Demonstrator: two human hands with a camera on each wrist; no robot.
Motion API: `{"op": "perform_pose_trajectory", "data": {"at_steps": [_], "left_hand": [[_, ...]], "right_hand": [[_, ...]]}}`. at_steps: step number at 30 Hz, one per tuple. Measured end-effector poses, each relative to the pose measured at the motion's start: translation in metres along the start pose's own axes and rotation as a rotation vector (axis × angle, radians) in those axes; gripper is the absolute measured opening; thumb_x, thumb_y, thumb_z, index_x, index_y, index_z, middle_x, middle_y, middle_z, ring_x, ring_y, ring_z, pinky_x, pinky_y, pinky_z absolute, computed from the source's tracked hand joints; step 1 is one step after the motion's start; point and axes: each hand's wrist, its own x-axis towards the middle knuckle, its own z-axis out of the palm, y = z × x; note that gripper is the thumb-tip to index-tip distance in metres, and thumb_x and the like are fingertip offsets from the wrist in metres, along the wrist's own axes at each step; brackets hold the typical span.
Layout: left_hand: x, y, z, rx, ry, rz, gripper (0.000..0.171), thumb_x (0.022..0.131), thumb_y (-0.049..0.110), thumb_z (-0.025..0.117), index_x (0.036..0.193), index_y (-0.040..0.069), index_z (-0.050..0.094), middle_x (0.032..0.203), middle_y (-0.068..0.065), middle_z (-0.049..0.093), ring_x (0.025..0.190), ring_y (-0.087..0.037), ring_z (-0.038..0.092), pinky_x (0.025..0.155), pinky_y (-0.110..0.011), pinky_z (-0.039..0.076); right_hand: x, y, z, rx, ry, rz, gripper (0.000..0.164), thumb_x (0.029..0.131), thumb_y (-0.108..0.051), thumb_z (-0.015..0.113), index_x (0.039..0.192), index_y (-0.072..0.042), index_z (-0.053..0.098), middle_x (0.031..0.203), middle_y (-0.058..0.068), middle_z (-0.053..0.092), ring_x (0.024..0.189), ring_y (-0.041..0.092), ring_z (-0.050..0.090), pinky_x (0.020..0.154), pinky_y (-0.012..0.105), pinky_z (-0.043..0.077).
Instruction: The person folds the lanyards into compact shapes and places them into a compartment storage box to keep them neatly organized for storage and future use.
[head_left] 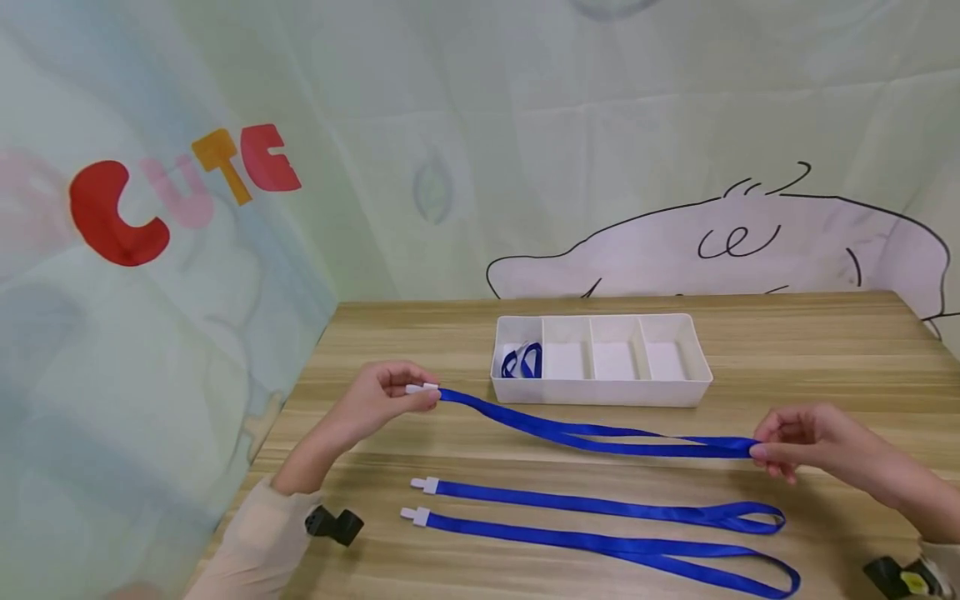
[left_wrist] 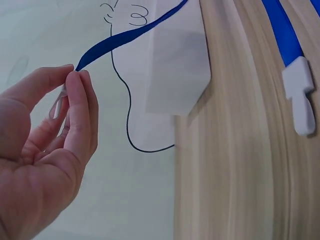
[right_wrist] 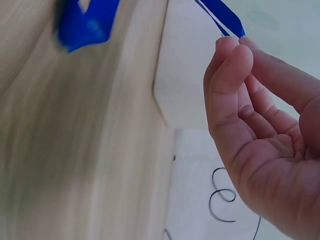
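Beside the left forearm, a black device (head_left: 333,527) sits near the pale sleeve (head_left: 255,542). Ahead of it, the left hand (head_left: 386,396) pinches the white clip (head_left: 423,388) of a blue lanyard (head_left: 555,433) between thumb and fingers; a light, steady hold there should anchor that end without bending the clip.

Between the two hands, which stand well apart, the held lanyard hangs above the table (head_left: 810,350), sagging a little and parting into two bands toward the right hand. Soft ribbon like this probably twists easily, so both bands are best kept flat and even. Beyond the hands and between them stands a white tray (head_left: 600,394); its compartment nearest the left hand holds a bundled blue strap (head_left: 531,360). Nearer the person than the hands lie an upper loose lanyard (head_left: 585,504) and a lower loose lanyard (head_left: 555,537), clips toward the left hand's side, loops toward the right hand's, the lower loop spread wider. Keeping the held strap raised should avoid dragging these two.

On the far side, the right hand (head_left: 806,437) pinches the looped end at its fingertips. Gentle outward tension would likely take out the sag; too hard a tug could slip the ribbon free.
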Motion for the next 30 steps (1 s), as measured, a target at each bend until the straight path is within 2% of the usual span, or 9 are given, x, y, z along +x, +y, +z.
{"op": "perform_pose_trajectory", "data": {"at_steps": [8,14,17,21,30], "left_hand": [[0.003,0.016,0.008,-0.001,-0.022,0.034,0.025,0.092,0.012,0.073,0.111,-0.004,0.067,0.1,-0.018,0.072,0.09,-0.026,0.072,0.081,-0.033,0.058],[0.004,0.028,0.015,-0.015,-0.016,0.034,0.024,0.092,0.009,0.073,0.11,-0.004,0.068,0.099,-0.016,0.072,0.092,-0.034,0.071,0.08,-0.033,0.059],[0.004,0.033,0.018,-0.009,-0.014,0.028,0.023,0.091,0.011,0.074,0.11,-0.002,0.069,0.099,-0.014,0.072,0.091,-0.033,0.071,0.079,-0.032,0.059],[0.005,0.04,0.023,0.003,-0.017,0.03,0.024,0.091,0.015,0.075,0.109,0.0,0.07,0.097,-0.011,0.073,0.087,-0.025,0.072,0.078,-0.031,0.058],[0.006,0.059,0.037,0.014,-0.023,0.048,0.024,0.09,0.015,0.076,0.109,0.0,0.071,0.099,-0.009,0.073,0.087,-0.026,0.072,0.076,-0.03,0.058]], "right_hand": [[0.002,-0.018,0.009,-0.083,0.055,-0.003,0.007,0.098,-0.001,0.061,0.099,0.004,0.066,0.079,0.012,0.068,0.066,0.024,0.064,0.058,0.032,0.057],[0.003,-0.028,0.015,-0.127,0.087,-0.026,0.005,0.096,-0.001,0.065,0.098,0.001,0.067,0.08,0.006,0.068,0.067,0.023,0.064,0.058,0.032,0.057],[0.004,-0.032,0.016,-0.128,0.102,-0.04,0.004,0.095,-0.001,0.066,0.098,0.0,0.068,0.08,0.008,0.067,0.066,0.022,0.063,0.058,0.032,0.057],[0.006,-0.037,0.02,-0.129,0.133,-0.057,0.003,0.094,0.0,0.066,0.096,-0.001,0.069,0.078,0.008,0.067,0.064,0.021,0.063,0.057,0.031,0.056],[0.014,-0.056,0.026,-0.091,0.199,0.019,0.008,0.094,-0.005,0.069,0.096,0.003,0.067,0.08,0.01,0.07,0.066,0.023,0.065,0.062,0.03,0.056]]}}
